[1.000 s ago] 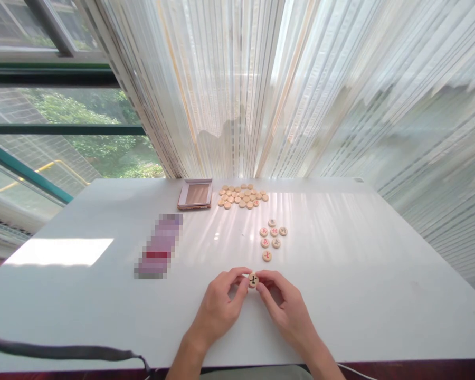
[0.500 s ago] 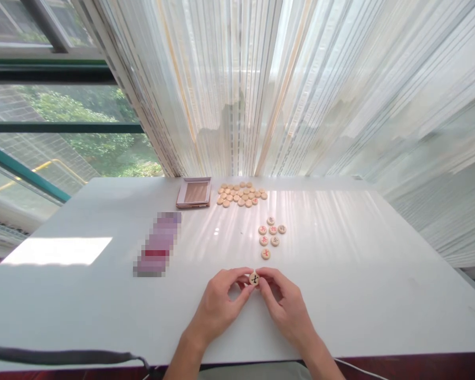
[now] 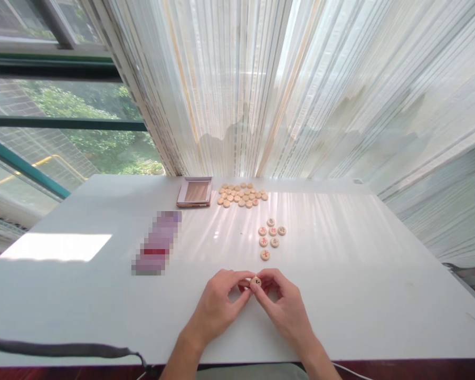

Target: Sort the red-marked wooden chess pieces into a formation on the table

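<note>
Both hands meet near the front middle of the white table (image 3: pixel 360 274). My left hand (image 3: pixel 217 303) and my right hand (image 3: pixel 281 306) pinch one round wooden chess piece (image 3: pixel 256 282) with a black mark between their fingertips, tilted so only part of its face shows. Just beyond it lies a small group of several face-up pieces (image 3: pixel 269 237), some with red marks. Farther back sits a larger cluster of several wooden pieces (image 3: pixel 241 195).
A shallow brown box (image 3: pixel 195 192) lies at the back, left of the cluster. A blurred purple rectangle (image 3: pixel 157 243) lies left of centre. A dark strap (image 3: pixel 55 348) runs along the front left edge. Striped curtains and a window stand behind the table.
The piece has turned in my fingertips, so less of its black mark shows than before. Both hands sit slightly lower in view; the camera shifted a little.
</note>
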{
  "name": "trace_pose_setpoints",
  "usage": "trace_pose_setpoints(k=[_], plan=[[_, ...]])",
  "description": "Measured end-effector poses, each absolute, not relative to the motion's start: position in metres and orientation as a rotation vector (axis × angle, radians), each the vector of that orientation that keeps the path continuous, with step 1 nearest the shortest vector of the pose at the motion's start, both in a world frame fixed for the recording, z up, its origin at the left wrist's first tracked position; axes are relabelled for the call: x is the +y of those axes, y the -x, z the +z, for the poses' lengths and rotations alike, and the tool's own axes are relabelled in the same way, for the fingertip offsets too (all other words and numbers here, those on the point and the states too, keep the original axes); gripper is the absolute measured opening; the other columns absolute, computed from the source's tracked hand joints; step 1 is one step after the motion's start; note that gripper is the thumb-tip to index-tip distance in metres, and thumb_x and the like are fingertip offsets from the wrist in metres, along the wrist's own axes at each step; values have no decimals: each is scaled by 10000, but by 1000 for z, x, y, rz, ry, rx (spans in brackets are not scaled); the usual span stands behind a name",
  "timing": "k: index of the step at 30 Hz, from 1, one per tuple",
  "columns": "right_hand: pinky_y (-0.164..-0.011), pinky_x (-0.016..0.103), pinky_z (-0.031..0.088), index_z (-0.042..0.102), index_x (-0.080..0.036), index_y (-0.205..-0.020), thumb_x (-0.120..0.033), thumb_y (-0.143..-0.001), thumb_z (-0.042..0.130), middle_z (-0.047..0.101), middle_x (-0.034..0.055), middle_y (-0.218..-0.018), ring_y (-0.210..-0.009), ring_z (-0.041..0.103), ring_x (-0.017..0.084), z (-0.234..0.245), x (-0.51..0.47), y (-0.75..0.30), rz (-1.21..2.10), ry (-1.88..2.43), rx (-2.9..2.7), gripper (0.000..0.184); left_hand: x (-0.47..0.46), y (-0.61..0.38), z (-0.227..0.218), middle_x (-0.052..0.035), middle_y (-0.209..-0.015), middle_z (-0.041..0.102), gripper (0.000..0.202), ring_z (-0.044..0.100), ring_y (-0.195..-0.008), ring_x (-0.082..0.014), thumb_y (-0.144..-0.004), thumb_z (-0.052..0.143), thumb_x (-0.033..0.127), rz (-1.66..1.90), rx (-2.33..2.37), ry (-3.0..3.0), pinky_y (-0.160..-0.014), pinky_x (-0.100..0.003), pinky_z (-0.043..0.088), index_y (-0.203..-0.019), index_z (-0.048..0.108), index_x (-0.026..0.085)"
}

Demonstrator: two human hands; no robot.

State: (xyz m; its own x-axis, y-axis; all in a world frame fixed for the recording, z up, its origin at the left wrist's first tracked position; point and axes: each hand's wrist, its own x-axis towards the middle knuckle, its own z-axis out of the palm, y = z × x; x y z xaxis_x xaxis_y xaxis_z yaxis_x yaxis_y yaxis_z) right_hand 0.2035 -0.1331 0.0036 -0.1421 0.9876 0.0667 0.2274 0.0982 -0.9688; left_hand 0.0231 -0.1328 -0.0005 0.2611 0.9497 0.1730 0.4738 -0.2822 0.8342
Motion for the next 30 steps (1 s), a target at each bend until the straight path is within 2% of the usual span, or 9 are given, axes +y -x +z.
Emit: trace_pose_setpoints(k=[4,13,18,24,30], plan=[[-665,273,537,643,-211,-862,-389,-902,656,701,26,-781,-701,652,175,3,-132,-202,1116,1290,-1493,183,-133,-24,4,21,-1015,745,282,670,-895,-177,-913,635,216,900,1272,-1895,-856,-320,528,-1164,668,341],[-659,270,542,650,-200,-851,-435,-954,572,692,38,-757,-703,660,183,4,-133,-203,1113,1306,-1487,269,-134,-24,4,16,-996,745,220,677,-875,-180,-910,642,225,865,1278,-1880,-866,-325,545,-1111,672,311],[-712,285,568,649,-213,-928,-401,-977,533,700,45,-825,-755,678,193,5,-133,-204,1129,1259,-1512,226,-134,-24,-1,5,-1047,743,244,689,-908,-187,-925,627,262,873,1313,-1861,-885,-338,560,-1163,646,309],[-801,324,581,649,-228,-1032,-342,-969,543,712,70,-969,-882,686,221,5,-134,-206,1113,1229,-1568,168,-134,-23,-2,-5,-999,747,251,696,-902,-198,-921,627,271,892,1342,-1855,-869,-347,571,-1170,641,298],[-819,323,577,633,-242,-1123,-302,-963,554,700,63,-1021,-910,680,214,3,-133,-207,1126,1179,-1600,188,-133,-25,-2,-11,-1035,740,256,690,-883,-184,-904,642,283,941,1358,-1805,-849,-327,578,-1160,649,296]])
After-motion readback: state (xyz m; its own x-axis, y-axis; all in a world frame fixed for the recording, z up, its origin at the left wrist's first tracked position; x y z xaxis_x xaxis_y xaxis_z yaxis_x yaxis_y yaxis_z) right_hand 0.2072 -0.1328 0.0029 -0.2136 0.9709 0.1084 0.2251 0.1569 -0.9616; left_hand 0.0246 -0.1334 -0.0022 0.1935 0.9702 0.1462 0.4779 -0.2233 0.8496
